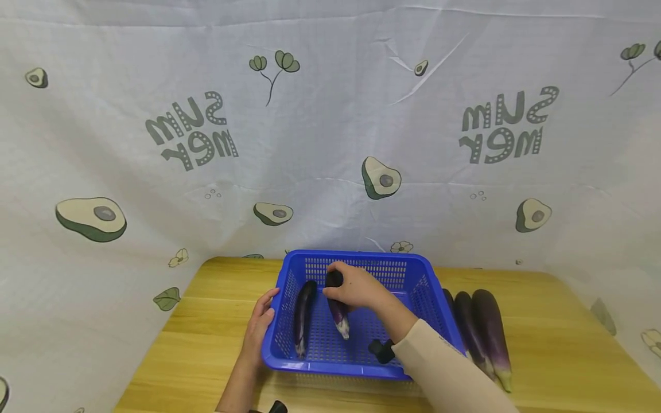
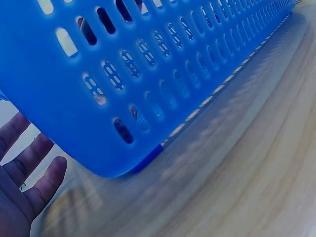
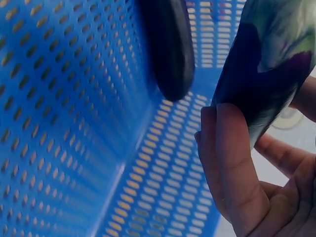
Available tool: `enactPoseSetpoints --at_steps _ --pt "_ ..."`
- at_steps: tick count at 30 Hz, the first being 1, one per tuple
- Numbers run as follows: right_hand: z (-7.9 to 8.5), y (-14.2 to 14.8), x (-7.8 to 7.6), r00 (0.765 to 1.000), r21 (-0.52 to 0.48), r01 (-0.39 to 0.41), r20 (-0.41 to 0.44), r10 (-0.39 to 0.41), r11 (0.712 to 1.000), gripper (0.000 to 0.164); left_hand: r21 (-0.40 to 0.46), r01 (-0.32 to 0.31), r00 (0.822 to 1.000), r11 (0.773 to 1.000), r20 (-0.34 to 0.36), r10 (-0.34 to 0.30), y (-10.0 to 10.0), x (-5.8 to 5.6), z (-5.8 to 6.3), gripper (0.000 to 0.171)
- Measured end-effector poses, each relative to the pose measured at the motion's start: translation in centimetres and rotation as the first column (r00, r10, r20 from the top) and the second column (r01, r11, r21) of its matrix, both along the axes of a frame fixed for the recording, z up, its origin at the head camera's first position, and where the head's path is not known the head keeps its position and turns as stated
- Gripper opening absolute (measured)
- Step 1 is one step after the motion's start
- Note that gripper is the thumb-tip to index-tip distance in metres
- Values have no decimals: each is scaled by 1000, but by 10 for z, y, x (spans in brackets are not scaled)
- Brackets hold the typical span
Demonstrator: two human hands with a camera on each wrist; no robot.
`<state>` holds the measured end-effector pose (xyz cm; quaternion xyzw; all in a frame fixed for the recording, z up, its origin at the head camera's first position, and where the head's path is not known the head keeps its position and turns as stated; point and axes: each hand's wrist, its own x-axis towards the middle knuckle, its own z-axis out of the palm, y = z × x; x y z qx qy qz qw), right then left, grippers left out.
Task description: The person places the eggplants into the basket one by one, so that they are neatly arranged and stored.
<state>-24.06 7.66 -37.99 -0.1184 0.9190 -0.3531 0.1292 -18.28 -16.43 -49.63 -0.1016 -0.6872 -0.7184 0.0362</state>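
A blue perforated plastic basket [image 1: 335, 369] stands on the wooden table. My right hand [image 1: 356, 288] is over its inside and grips a dark purple eggplant [image 1: 338, 316] near its rounded end, the pale stem end pointing toward me. Thumb and fingers lie on opposite sides of that eggplant [image 3: 266, 64] in the right wrist view. Along the basket's left wall lies another slim eggplant [image 1: 303, 321]. My left hand [image 1: 256, 330] is at the outside of the left wall, its fingers [image 2: 47, 185] loosely extended beside the basket in the left wrist view.
Several eggplants [image 1: 488, 327] lie side by side on the table to the right of the basket, partly hidden by it and my right sleeve. A white printed cloth [image 1: 320, 126] hangs behind the table [image 1: 206, 321].
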Motion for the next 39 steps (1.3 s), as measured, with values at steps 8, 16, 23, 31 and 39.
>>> enactPoseSetpoints --at_steps 8,16,23,31,39 --pt "-13 -14 -10 999 -57 -12 36 14 998 56 8 -12 1000 1000 15 12 0 -1 0 49" --pt "-21 -21 -15 998 -46 -21 60 24 999 62 37 10 1000 999 2 -10 2 -1 2 49" --pt "-31 -27 -17 991 -100 -6 132 19 995 60 12 -2 1000 1000 13 2 2 -1 1 49" --pt "-39 -28 -21 965 -191 30 261 22 981 61 3 -4 1000 1000 26 4 0 -2 -1 50" --pt "-39 -27 -22 953 -213 4 297 60 977 65 -2 -1 1000 1000 29 1 0 -3 -3 51"
